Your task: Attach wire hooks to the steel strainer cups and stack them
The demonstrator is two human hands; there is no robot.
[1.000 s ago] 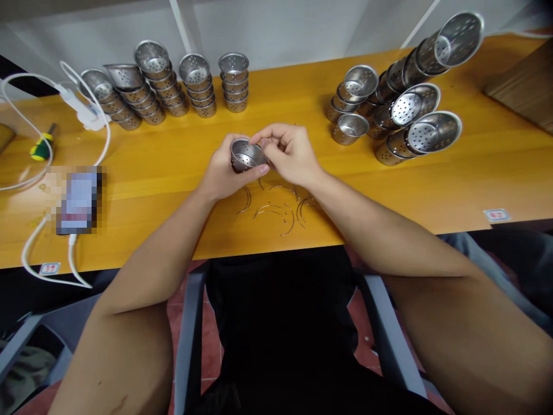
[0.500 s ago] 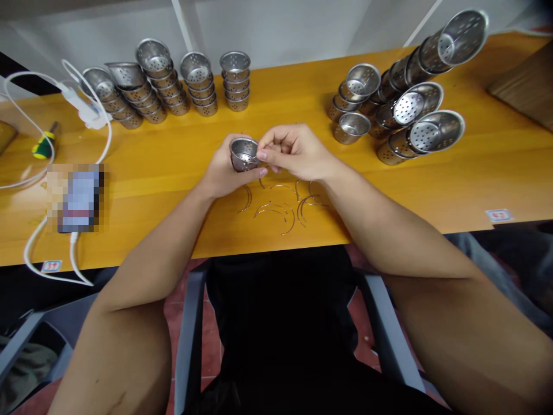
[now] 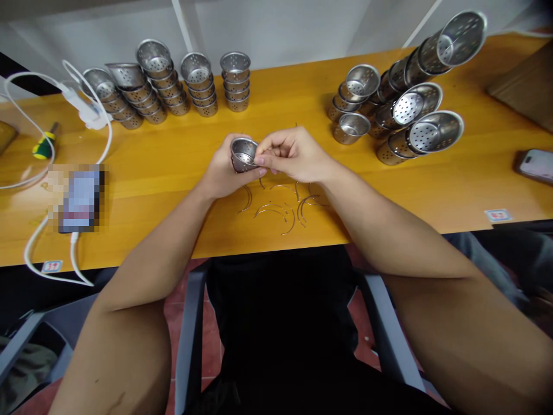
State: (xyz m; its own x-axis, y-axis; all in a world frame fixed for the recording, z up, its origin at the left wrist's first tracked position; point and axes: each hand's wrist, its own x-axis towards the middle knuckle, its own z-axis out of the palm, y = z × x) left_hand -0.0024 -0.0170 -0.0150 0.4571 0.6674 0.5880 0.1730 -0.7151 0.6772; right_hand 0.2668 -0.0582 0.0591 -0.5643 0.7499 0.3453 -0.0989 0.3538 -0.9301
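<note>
In the head view, the left hand (image 3: 222, 173) is wrapped around a cup (image 3: 244, 155), holding it mouth up and tilted, above the bench (image 3: 276, 242). The right hand (image 3: 291, 157) meets the cup at its three o'clock rim, thumb and fingertips pinched together; whether something thin sits between them cannot be told. Taking the cup as the dial's centre, curved wires (image 3: 294, 216) lie scattered at five to six o'clock, near the hands. Left stacks (image 3: 170, 95) of cups run from ten to twelve. Right stacks (image 3: 391, 112) lean from two toward three, with a small cup (image 3: 351, 131) just beside them. A screwdriver (image 3: 43, 147) is at nine, a pixelated phone (image 3: 80, 199) on a cable (image 3: 74, 253) at half past eight, another phone (image 3: 538, 164) at three.
</note>
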